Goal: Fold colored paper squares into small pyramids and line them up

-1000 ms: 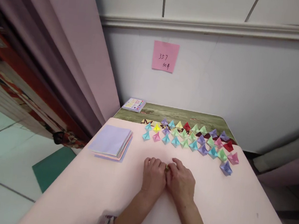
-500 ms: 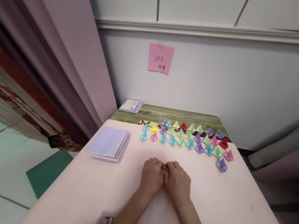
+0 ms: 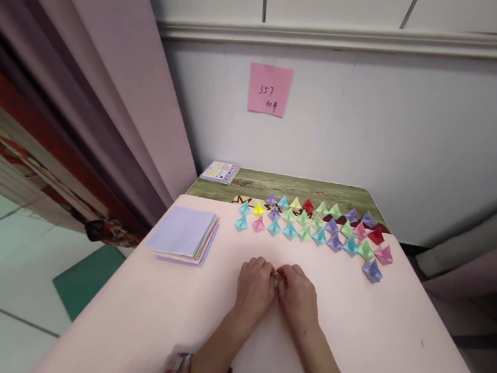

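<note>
Between my fingertips is a small yellowish folded paper (image 3: 277, 278), mostly covered by the hands. My left hand (image 3: 255, 286) is closed on its left side, fingers curled. From the right, my right hand (image 3: 298, 294) pinches the same paper. Both hands rest low over the pale pink tabletop (image 3: 198, 312), nearly touching each other. Beyond them stand rows of small folded paper boats (image 3: 305, 233) in blue, green, purple, pink, yellow and red. A purple paper boat (image 3: 372, 271) sits closest on the right.
A stack of coloured paper sheets (image 3: 183, 233), lavender on top, lies at the left. Farther back, a printed packet (image 3: 220, 172) is on the green wood-patterned strip (image 3: 284, 184). A pink note (image 3: 269, 90) hangs on the wall, and a purple curtain (image 3: 151, 97) borders the left side.
The view has tilted and shifted slightly. Both hands stay together on the small paper, and a bit more of its yellowish surface shows between the fingers.
</note>
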The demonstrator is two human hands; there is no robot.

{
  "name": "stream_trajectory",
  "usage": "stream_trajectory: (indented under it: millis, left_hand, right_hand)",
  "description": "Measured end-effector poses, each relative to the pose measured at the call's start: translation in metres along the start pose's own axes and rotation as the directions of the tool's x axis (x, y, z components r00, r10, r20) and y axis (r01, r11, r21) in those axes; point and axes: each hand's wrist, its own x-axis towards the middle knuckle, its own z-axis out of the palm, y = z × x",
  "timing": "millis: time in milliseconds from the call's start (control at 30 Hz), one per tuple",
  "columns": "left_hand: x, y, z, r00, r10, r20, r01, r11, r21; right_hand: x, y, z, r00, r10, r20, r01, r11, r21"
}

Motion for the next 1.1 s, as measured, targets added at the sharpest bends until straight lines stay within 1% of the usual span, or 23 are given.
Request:
stream_trajectory:
  millis: [167,233,300,367,400,433,467,500,533,567,600,633,733,800,867,1000,1033,1100]
  left_hand:
    - [0.001,-0.002,0.001,1.0,0.007,0.005,-0.007,1.0,-0.003]
    - [0.0,-0.003,0.001,1.0,0.007,0.004,-0.007,1.0,-0.017]
    - [0.0,-0.003,0.0,1.0,0.004,-0.007,-0.004,0.999,-0.042]
    - [-0.001,-0.004,0.0,1.0,-0.001,-0.025,0.0,0.997,-0.074]
    - [-0.001,-0.004,0.0,0.999,-0.003,-0.032,0.0,0.996,-0.092]
    - [-0.001,-0.004,0.001,0.999,-0.006,-0.039,0.002,0.994,-0.11]
    - [-0.001,-0.004,0.001,0.999,-0.01,-0.045,0.005,0.992,-0.127]
    - [-0.001,-0.005,0.001,0.999,-0.016,-0.05,0.008,0.99,-0.142]
    - [-0.001,-0.005,0.002,0.998,-0.022,-0.056,0.013,0.988,-0.156]
    - [-0.001,-0.005,0.002,0.998,-0.028,-0.061,0.017,0.986,-0.168]
    - [-0.001,-0.005,0.003,0.997,-0.033,-0.067,0.021,0.984,-0.177]
    - [-0.001,-0.004,0.003,0.997,-0.037,-0.072,0.023,0.983,-0.184]
    - [-0.001,-0.003,0.004,0.996,-0.045,-0.082,0.027,0.979,-0.204]
    - [-0.001,-0.003,0.005,0.994,-0.052,-0.092,0.03,0.973,-0.229]
    - [0.0,-0.002,0.004,0.991,-0.064,-0.121,0.027,0.958,-0.285]
    - [0.003,0.0,-0.004,0.967,-0.08,-0.242,-0.027,0.912,-0.41]
    - [0.004,0.0,-0.007,0.964,-0.072,-0.258,-0.042,0.91,-0.413]
    - [0.007,0.002,-0.013,0.971,-0.03,-0.239,-0.06,0.931,-0.361]
  right_hand:
    - [-0.002,0.003,0.008,0.999,-0.008,-0.052,0.01,0.999,0.039]
    - [-0.002,0.004,0.007,0.997,-0.007,-0.079,0.012,0.998,0.064]
    - [-0.002,0.008,0.004,0.996,0.002,-0.094,0.01,0.993,0.119]
    - [0.001,0.016,-0.001,0.995,0.042,-0.086,-0.022,0.973,0.228]
    - [0.002,0.022,-0.003,0.994,0.085,-0.062,-0.062,0.948,0.312]
    - [0.004,0.027,-0.004,0.989,0.144,-0.041,-0.114,0.903,0.414]
    - [0.006,0.033,-0.005,0.973,0.228,-0.034,-0.177,0.835,0.52]
    - [0.008,0.038,-0.005,0.946,0.322,-0.026,-0.24,0.755,0.61]
    - [0.01,0.043,-0.004,0.918,0.396,-0.017,-0.281,0.68,0.677]
    - [0.011,0.046,-0.003,0.895,0.446,-0.009,-0.305,0.626,0.718]
    - [0.012,0.048,-0.002,0.883,0.47,-0.007,-0.316,0.605,0.73]
    - [0.012,0.048,-0.001,0.881,0.473,-0.016,-0.319,0.617,0.719]
    - [0.013,0.047,0.0,0.903,0.423,-0.071,-0.299,0.74,0.603]
    - [0.013,0.046,-0.001,0.912,0.398,-0.095,-0.286,0.787,0.547]
    - [0.013,0.047,-0.001,0.915,0.393,-0.096,-0.283,0.791,0.543]
    - [0.015,0.047,-0.001,0.916,0.391,-0.091,-0.287,0.797,0.532]
    - [0.015,0.047,-0.002,0.918,0.384,-0.098,-0.283,0.809,0.514]
    - [0.016,0.046,-0.003,0.925,0.363,-0.114,-0.271,0.839,0.473]
